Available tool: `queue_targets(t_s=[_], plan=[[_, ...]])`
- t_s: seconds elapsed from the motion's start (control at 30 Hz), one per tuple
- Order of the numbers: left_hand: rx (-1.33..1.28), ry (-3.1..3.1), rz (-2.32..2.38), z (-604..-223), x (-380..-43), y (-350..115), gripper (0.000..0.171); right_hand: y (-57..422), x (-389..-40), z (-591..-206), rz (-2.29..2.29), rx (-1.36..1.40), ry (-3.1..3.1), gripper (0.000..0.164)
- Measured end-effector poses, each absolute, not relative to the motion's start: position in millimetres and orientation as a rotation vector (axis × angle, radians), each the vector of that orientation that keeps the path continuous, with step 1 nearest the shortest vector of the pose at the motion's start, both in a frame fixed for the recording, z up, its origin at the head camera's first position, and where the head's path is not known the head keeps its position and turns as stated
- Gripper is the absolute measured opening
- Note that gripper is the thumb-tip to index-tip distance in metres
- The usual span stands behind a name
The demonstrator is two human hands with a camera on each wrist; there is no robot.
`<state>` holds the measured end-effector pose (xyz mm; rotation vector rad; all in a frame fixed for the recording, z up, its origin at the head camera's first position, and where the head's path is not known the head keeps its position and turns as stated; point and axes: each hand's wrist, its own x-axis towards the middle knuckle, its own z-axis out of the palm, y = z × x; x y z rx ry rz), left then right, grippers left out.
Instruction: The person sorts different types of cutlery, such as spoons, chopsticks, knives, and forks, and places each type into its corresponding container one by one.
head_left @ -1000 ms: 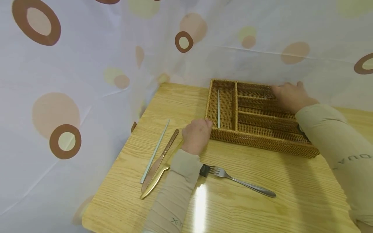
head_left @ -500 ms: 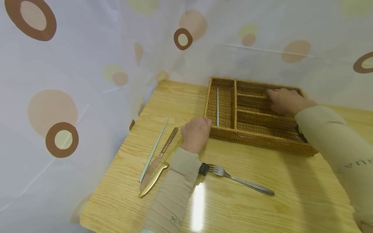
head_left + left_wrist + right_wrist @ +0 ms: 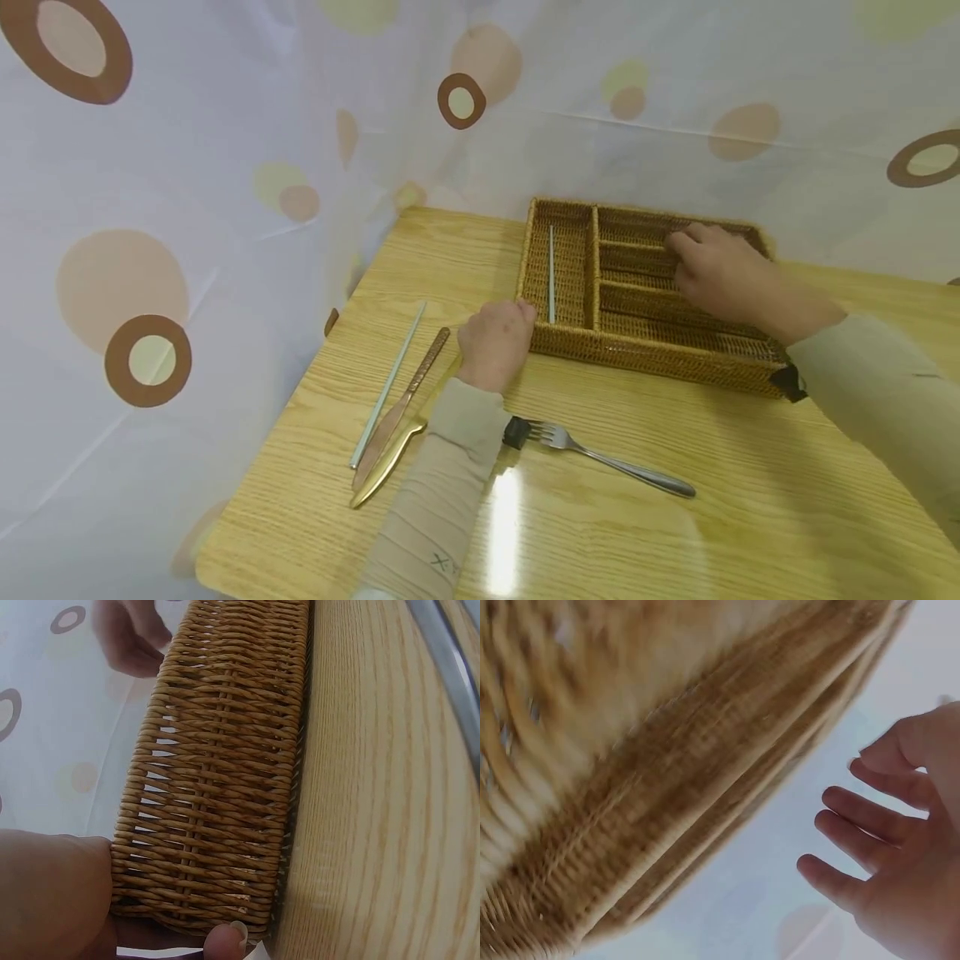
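A brown wicker cutlery tray [image 3: 652,354] with several compartments stands against the back curtain in the head view. My left hand [image 3: 495,342] grips its near left corner; in the left wrist view, fingertips [image 3: 225,942] wrap round the end of the woven wall. One pale chopstick [image 3: 552,275] lies lengthwise in the left compartment. Over the right-hand compartments hovers my right hand [image 3: 720,271]. The right wrist view shows that hand's fingers [image 3: 855,832] loosely bent, apart from the wicker and holding nothing.
On the wooden table [image 3: 247,533], left of my left forearm, lie another pale chopstick [image 3: 388,383], a copper-coloured knife [image 3: 408,396] and a gold knife [image 3: 390,462]. A silver fork [image 3: 633,472] lies in front of the tray. A dotted curtain [image 3: 285,100] borders the left and back.
My right hand has come off the tray's far right rim and moved nearer, over the compartments. The left hand has kept its grip on the corner.
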<state>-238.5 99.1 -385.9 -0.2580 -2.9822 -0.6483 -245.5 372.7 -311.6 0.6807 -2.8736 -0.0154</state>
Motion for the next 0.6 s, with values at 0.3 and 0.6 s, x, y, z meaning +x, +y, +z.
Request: queue_targets(t_s=[0.3, 0.6], plan=[[-0.256, -2.997, -0.691, -384, -239, 97, 0.054, 328, -179, -311, 0.175, 0.973, -2.459, 0.021], [-0.280, -3.003, -0.693, -387, -240, 98, 0.055, 297, -122, -336, 0.276, 1.058, -2.579, 0.018]])
